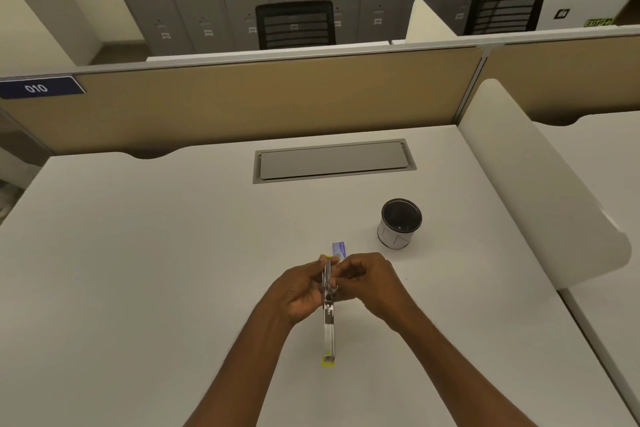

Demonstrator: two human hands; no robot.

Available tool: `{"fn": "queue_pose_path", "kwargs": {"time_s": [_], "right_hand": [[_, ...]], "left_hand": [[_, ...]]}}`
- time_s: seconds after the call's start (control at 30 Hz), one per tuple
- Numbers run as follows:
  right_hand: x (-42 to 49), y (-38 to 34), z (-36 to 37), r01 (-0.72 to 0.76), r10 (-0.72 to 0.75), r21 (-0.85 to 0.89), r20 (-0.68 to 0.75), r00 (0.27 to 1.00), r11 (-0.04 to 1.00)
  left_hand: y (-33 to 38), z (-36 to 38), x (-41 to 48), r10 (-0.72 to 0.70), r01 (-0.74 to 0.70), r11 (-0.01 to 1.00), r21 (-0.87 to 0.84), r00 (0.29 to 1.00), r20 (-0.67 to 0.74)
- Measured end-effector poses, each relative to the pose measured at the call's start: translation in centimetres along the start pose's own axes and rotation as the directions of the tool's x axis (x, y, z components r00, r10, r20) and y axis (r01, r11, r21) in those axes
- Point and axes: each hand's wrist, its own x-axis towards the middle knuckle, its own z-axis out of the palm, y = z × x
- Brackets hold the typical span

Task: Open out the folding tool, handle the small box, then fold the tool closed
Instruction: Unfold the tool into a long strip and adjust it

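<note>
The folding tool (328,326) is a slim metal stapler with yellow ends, swung open into one long line above the white desk (138,270). My left hand (301,291) grips its far half from the left. My right hand (370,282) pinches it from the right near the hinge, fingers curled. The near half sticks out toward me, its yellow tip free. A small blue-purple box (339,250) sits just beyond my fingers; whether it rests on the desk or is held I cannot tell.
A black cup with a white paper label (398,224) stands to the right of the hands. A grey cable hatch (334,160) lies further back. A white side divider (540,191) bounds the desk's right; a tan partition (263,104) closes the back.
</note>
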Motion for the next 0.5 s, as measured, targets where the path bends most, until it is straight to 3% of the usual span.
{"fn": "queue_pose_path", "kwargs": {"time_s": [0.13, 0.33, 0.5], "right_hand": [[0.3, 0.7, -0.2, -0.101, 0.103, -0.039, 0.049, 0.993, 0.994], [0.4, 0.5, -0.2, -0.15, 0.177, -0.19, 0.136, 0.975, 0.97], [0.4, 1.1, 0.6, -0.191, 0.221, -0.233, 0.109, 0.969, 0.954]], "left_hand": [[-0.5, -0.1, 0.1, -0.112, 0.112, 0.993, -0.033, 0.994, -0.015], [-1.3, 0.1, -0.2, -0.035, 0.036, 0.999, -0.035, 0.999, 0.03], [-1.9, -0.2, 0.2, 0.055, -0.055, 0.994, 0.092, 0.998, 0.004]]}}
